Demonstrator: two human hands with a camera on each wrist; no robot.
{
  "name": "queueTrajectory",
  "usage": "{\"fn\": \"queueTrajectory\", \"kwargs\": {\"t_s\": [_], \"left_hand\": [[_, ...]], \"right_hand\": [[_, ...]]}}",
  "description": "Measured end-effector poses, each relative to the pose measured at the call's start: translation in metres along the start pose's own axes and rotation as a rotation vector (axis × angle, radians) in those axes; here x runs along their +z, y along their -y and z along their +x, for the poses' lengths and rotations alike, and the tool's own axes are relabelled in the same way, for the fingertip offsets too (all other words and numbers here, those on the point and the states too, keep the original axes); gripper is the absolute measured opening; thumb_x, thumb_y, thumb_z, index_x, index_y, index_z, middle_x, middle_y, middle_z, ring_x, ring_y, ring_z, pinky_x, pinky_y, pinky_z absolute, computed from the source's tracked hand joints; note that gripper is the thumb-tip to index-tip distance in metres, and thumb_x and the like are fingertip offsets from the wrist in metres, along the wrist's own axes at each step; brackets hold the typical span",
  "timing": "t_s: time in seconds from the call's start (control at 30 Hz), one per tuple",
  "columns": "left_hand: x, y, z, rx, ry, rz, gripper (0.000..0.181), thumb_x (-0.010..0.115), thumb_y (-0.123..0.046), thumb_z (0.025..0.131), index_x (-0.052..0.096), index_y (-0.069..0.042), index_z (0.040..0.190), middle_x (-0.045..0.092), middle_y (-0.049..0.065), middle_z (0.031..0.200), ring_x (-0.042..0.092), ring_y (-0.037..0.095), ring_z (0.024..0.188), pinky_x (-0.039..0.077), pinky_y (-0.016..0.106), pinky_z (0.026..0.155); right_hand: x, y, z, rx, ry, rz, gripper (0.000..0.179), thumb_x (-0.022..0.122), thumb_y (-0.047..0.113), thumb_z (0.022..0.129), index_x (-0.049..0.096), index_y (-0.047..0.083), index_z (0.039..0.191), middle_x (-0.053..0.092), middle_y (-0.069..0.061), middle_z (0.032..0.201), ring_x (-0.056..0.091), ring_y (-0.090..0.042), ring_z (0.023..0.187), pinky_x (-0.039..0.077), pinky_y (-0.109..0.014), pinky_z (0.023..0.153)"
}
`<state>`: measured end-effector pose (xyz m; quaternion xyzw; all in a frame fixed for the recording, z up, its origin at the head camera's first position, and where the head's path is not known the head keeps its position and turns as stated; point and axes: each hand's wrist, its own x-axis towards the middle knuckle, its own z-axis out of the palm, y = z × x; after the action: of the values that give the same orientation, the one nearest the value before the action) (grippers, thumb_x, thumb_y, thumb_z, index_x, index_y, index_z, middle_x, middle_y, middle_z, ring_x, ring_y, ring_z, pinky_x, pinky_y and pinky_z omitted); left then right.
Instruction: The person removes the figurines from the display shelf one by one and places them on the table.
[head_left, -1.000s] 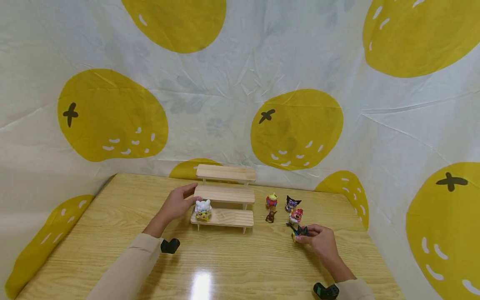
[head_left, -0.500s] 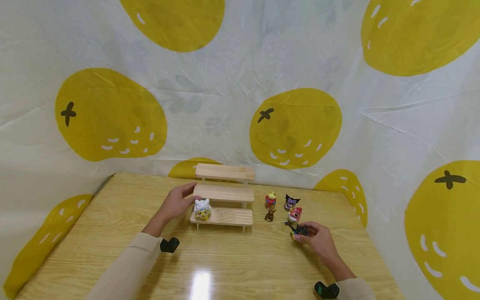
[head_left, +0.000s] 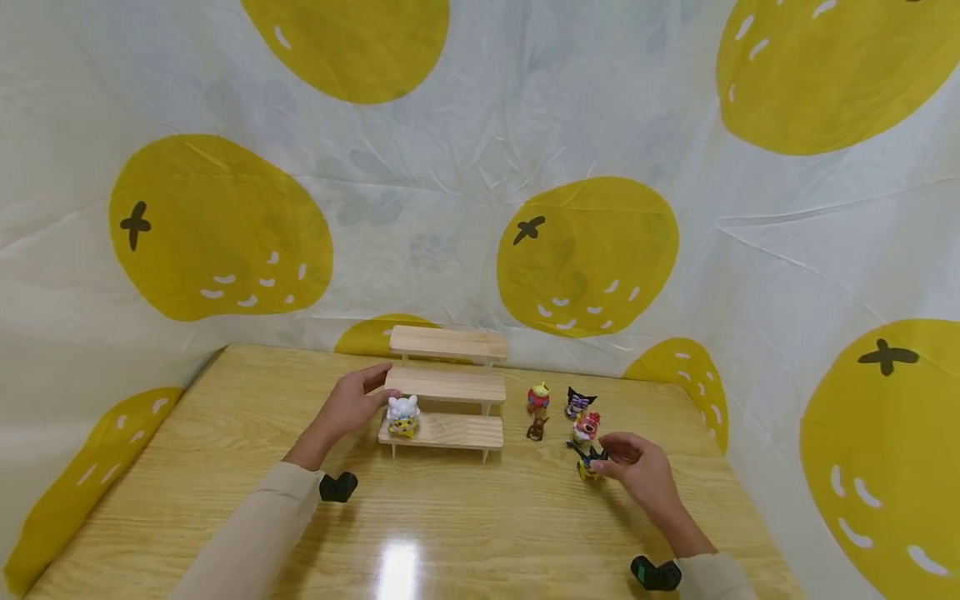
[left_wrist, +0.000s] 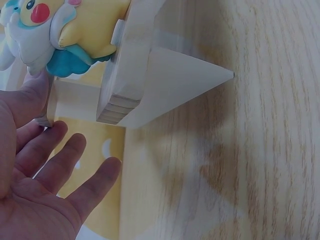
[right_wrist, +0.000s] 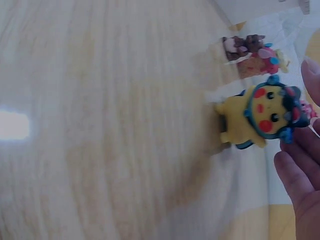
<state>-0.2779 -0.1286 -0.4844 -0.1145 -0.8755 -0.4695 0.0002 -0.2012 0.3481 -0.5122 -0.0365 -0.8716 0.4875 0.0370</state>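
A three-tier wooden display stand (head_left: 450, 431) stands on the table. My left hand (head_left: 354, 408) is at its left end, pinching the end of the middle shelf between thumb and forefinger; the other fingers extend loosely in the left wrist view. On the lowest shelf's left end sits a yellow figurine in a white hood (head_left: 403, 417). My right hand (head_left: 637, 471) is beside a yellow figurine with a dark blue-black hood (right_wrist: 250, 115), which appears to stand on the table. In the right wrist view, thumb and fingers are spread around its head, the fingers close behind it.
Behind the dark-hooded figurine are a pink-and-white figurine (head_left: 587, 427), a black-and-purple one (head_left: 579, 403), a small brown one (head_left: 537, 428) and a red-and-blue one with a yellow top (head_left: 538, 397). A fruit-print cloth (head_left: 420, 208) hangs behind the table (head_left: 480, 525).
My right hand's fingers have loosened from the dark-hooded figurine, and more of it shows. My left hand stays at the stand. The head view has shifted slightly.
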Motion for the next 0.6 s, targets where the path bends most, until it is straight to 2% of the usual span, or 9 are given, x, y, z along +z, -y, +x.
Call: {"fn": "queueTrajectory", "kwargs": {"t_s": [0.13, 0.23, 0.33, 0.4, 0.47, 0.6], "left_hand": [[-0.002, -0.001, 0.000, 0.003, 0.013, -0.004, 0.070, 0.069, -0.026, 0.102, 0.039, 0.002, 0.159, 0.055, 0.025, 0.153, 0.051, 0.043, 0.145, 0.047, 0.057, 0.116], [-0.003, -0.001, -0.001, -0.004, 0.021, 0.001, 0.071, 0.069, -0.028, 0.102, 0.038, 0.001, 0.160, 0.054, 0.024, 0.154, 0.050, 0.043, 0.145, 0.047, 0.058, 0.116], [-0.003, -0.001, 0.001, -0.003, 0.026, 0.012, 0.072, 0.068, -0.032, 0.103, 0.038, 0.000, 0.160, 0.053, 0.024, 0.155, 0.049, 0.043, 0.146, 0.047, 0.058, 0.116], [-0.004, -0.001, 0.002, 0.001, 0.025, 0.019, 0.073, 0.068, -0.033, 0.103, 0.038, 0.000, 0.160, 0.052, 0.024, 0.156, 0.050, 0.043, 0.145, 0.048, 0.057, 0.116], [-0.004, -0.001, 0.002, -0.001, 0.026, 0.025, 0.072, 0.067, -0.032, 0.103, 0.038, 0.000, 0.160, 0.051, 0.024, 0.157, 0.050, 0.043, 0.145, 0.048, 0.057, 0.115], [-0.005, -0.002, 0.002, -0.009, 0.028, 0.017, 0.071, 0.068, -0.029, 0.103, 0.038, 0.001, 0.160, 0.051, 0.024, 0.157, 0.049, 0.043, 0.146, 0.048, 0.057, 0.115]], "right_hand": [[-0.004, 0.007, -0.002, -0.001, -0.040, 0.023, 0.045, 0.083, 0.010, 0.090, 0.068, -0.003, 0.131, 0.070, -0.023, 0.135, 0.067, -0.036, 0.128, 0.058, -0.013, 0.092], [-0.006, 0.012, -0.004, 0.000, -0.074, 0.020, 0.042, 0.079, 0.007, 0.093, 0.068, -0.003, 0.132, 0.069, -0.023, 0.136, 0.067, -0.034, 0.129, 0.058, -0.014, 0.092], [-0.007, 0.019, -0.005, -0.007, -0.120, 0.024, 0.038, 0.078, 0.005, 0.093, 0.070, -0.002, 0.130, 0.070, -0.023, 0.135, 0.073, -0.013, 0.117, 0.057, -0.010, 0.089], [-0.007, 0.025, -0.006, -0.022, -0.143, 0.053, 0.038, 0.078, 0.004, 0.093, 0.070, -0.002, 0.129, 0.070, -0.024, 0.134, 0.071, 0.004, 0.107, 0.056, -0.007, 0.087], [-0.006, 0.031, -0.008, -0.041, -0.149, 0.088, 0.038, 0.079, 0.003, 0.092, 0.070, -0.004, 0.128, 0.070, -0.025, 0.133, 0.065, 0.015, 0.100, 0.056, -0.007, 0.087], [0.000, 0.045, -0.013, -0.063, -0.145, 0.150, 0.038, 0.079, 0.000, 0.090, 0.070, -0.007, 0.127, 0.070, -0.027, 0.132, 0.066, 0.015, 0.099, 0.057, -0.008, 0.086]]}}
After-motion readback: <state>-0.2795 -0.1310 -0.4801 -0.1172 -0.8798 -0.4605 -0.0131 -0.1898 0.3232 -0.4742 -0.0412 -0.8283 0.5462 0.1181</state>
